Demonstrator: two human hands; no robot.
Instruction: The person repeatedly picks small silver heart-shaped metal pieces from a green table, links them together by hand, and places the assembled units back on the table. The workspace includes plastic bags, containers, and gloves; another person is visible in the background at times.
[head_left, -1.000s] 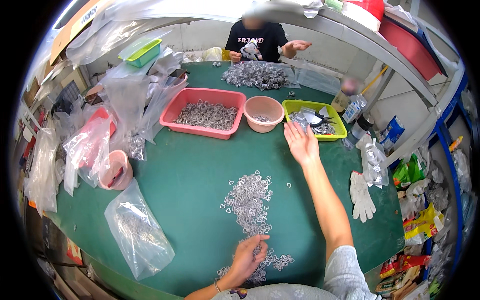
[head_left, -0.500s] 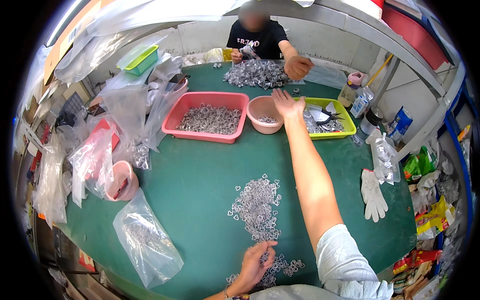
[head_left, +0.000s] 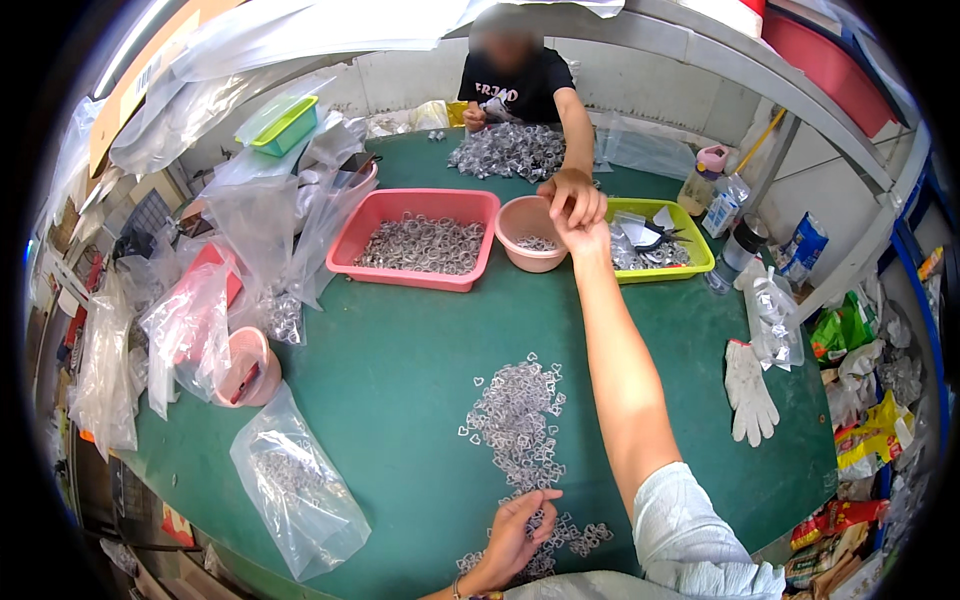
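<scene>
My right hand is stretched far across the table, beside a round pink bowl with a few small metal pieces in it. A co-worker's hand reaches down onto it and hides its fingers, so what passes between the hands cannot be seen. Close to me, my left hand is curled with its fingers bent together over the near end of a pile of small silver heart-shaped metal pieces. Whatever those fingers hold, if anything, is too small to make out.
A pink tray of metal pieces and a yellow-green tray with pliers flank the bowl. Another metal heap lies before the co-worker. A plastic bag rests left, a white glove right. A metal shelf frame overhangs.
The co-worker's hand has come down and inward onto my right hand, which lay open, palm up. My left hand has stayed by the pile, almost unmoved.
</scene>
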